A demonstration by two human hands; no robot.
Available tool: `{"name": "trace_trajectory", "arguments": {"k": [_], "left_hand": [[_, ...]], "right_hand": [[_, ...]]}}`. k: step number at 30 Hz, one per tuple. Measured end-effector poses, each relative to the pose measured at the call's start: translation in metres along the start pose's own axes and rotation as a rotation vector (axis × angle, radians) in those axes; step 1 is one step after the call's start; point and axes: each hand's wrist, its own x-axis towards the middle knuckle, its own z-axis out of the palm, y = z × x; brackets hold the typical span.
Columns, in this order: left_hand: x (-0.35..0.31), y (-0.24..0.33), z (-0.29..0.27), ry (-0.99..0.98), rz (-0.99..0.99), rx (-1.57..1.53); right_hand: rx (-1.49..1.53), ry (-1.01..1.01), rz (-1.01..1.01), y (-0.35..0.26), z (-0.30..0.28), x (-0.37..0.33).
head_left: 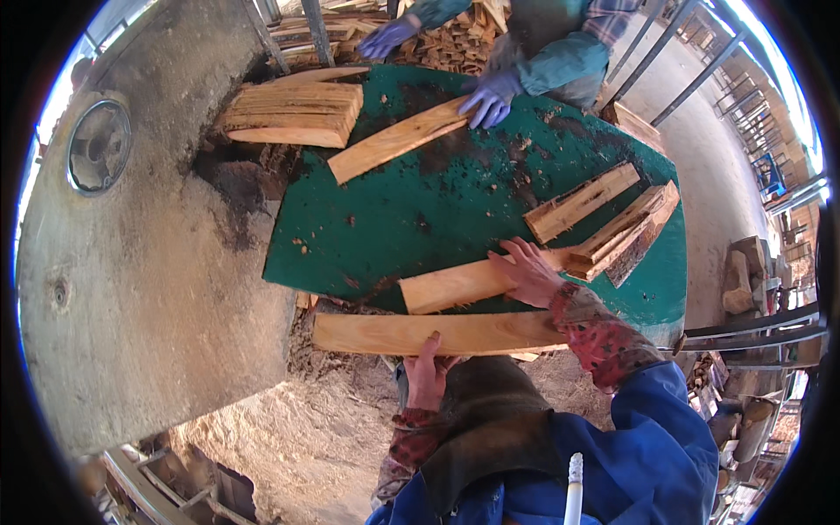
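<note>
My left hand [425, 378] is closed on the near edge of a long, pale wooden board [367, 333], its thumb lying on top. That board is held level just off the near edge of the green tabletop [350, 245]. Its right end passes beneath my right forearm. My right hand [530, 275] lies over a second board [446, 284] on the table, fingers stretched out across it. Right of this hand rest a stacked, bark-edged slab pair [626, 227] and a shorter slab [582, 203].
Across the table a co-worker's purple-gloved hand [493, 96] holds one end of a board [394, 144]; their other gloved hand [388, 38] is raised. A board stack [293, 114] sits far left beside a large dusty machine panel [166, 262]. Sawdust [289, 446] covers the floor. A cigarette [574, 490] juts up at the lower edge.
</note>
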Motion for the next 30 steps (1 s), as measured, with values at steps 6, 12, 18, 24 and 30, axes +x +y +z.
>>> {"name": "trace_trajectory", "arguments": {"k": [6, 12, 18, 24, 30], "left_hand": [[0.015, 0.054, -0.026, -0.025, -0.089, 0.095], [0.047, 0.097, -0.03, -0.048, -0.129, 0.181], [0.063, 0.124, -0.027, -0.128, -0.064, 0.173], [0.075, 0.126, -0.027, -0.155, -0.093, 0.207], [0.077, 0.134, -0.014, 0.06, -0.21, 0.224]], "right_hand": [[0.129, -0.071, 0.091, -0.015, 0.008, 0.02], [0.241, 0.066, 0.216, -0.05, -0.003, 0.062], [0.22, 0.069, 0.172, -0.091, -0.001, 0.114], [0.214, 0.097, 0.187, -0.115, 0.027, 0.127], [0.161, 0.14, 0.157, -0.127, 0.051, 0.116]]}}
